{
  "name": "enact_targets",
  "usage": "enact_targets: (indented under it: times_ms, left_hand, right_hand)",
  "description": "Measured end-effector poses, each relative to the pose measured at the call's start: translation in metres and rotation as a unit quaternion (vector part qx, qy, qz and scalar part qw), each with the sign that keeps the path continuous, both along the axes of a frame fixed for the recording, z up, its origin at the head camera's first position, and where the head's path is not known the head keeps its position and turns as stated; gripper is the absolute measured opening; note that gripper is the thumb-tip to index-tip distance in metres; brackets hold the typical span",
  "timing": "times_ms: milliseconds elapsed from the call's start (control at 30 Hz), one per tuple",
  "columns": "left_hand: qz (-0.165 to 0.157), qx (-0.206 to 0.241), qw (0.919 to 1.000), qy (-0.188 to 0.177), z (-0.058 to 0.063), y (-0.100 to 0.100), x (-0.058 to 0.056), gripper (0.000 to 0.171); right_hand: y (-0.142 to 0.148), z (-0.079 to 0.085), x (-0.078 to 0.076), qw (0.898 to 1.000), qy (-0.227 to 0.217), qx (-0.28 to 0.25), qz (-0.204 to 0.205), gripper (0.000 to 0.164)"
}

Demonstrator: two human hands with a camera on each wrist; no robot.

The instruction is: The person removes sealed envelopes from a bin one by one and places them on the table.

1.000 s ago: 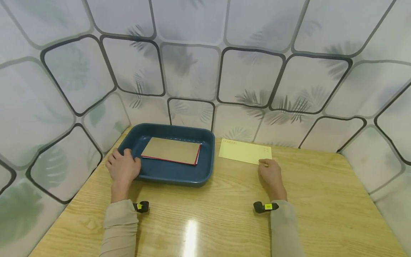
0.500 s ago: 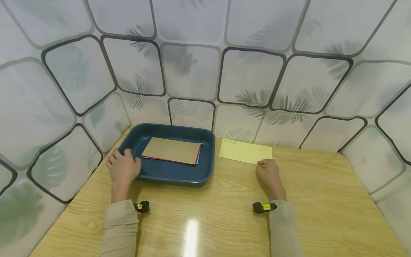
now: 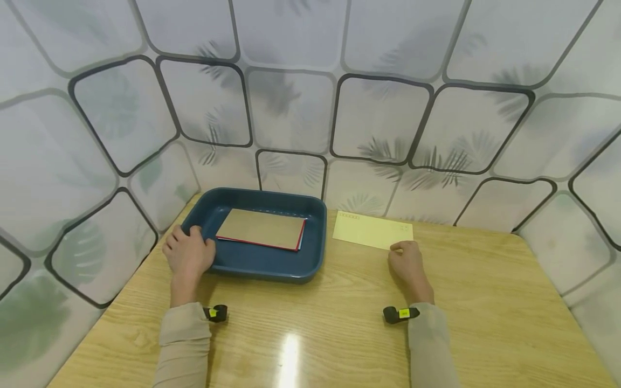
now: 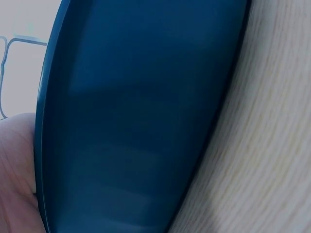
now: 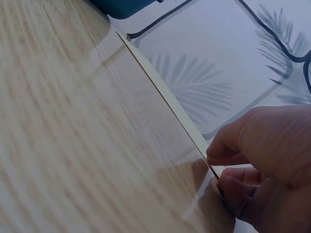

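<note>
A dark blue tray (image 3: 264,265) stands on the left of the table, and my left hand (image 3: 189,253) grips its near left corner. In the left wrist view, the palm (image 4: 17,170) lies against the tray's rim (image 4: 41,145). To the right of the tray, a pale yellow envelope (image 3: 371,229) with a row of small printed boxes lies close over the table. My right hand (image 3: 407,264) pinches its near right corner; the right wrist view shows the thumb (image 5: 235,194) under the envelope's edge (image 5: 170,102) and the fingers above it.
Inside the tray is a small stack of envelopes, a brown envelope (image 3: 259,229) on top with red and light blue edges showing beneath. A patterned curtain (image 3: 291,108) rises behind the wooden table (image 3: 339,334) and along its sides.
My right hand has shifted very slightly left along the envelope's near edge since the first frame. The left hand, tray and envelope stay in place.
</note>
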State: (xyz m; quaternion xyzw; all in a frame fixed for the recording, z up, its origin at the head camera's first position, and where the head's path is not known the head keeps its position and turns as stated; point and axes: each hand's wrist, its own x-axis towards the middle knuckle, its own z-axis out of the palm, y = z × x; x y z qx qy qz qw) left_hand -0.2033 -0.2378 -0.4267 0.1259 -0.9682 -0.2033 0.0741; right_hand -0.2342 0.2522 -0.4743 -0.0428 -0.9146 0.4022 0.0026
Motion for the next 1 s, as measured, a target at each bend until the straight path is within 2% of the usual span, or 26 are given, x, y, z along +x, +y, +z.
enact_targets:
  times_ms: [167, 300, 433, 567, 767, 1000]
  left_hand:
    - [0.001, -0.001, 1.0000, 0.005, -0.002, 0.001, 0.000, 0.052]
    - [0.002, 0.001, 1.0000, 0.002, -0.002, 0.002, 0.001, 0.052]
    - [0.002, 0.003, 1.0000, 0.000, -0.002, 0.002, 0.000, 0.052]
    - [0.000, 0.003, 1.0000, -0.004, -0.001, 0.001, 0.000, 0.053]
    - [-0.002, 0.004, 0.9998, -0.018, 0.000, 0.000, 0.002, 0.054]
    - [-0.004, 0.010, 0.9999, -0.008, 0.001, 0.001, 0.001, 0.054]
  right_hand:
    - [0.001, -0.001, 0.001, 1.000, 0.000, 0.001, -0.001, 0.044]
    - [0.001, 0.002, 0.004, 0.999, -0.016, -0.045, -0.019, 0.050]
    - [0.002, 0.014, 0.005, 0.996, 0.014, -0.078, -0.028, 0.056]
    - [0.000, 0.026, 0.004, 0.996, 0.069, -0.060, -0.011, 0.054]
    - [-0.018, 0.045, 0.012, 0.993, 0.104, -0.059, 0.019, 0.050]
    - [-0.055, 0.067, 0.026, 0.986, 0.130, -0.053, 0.096, 0.050]
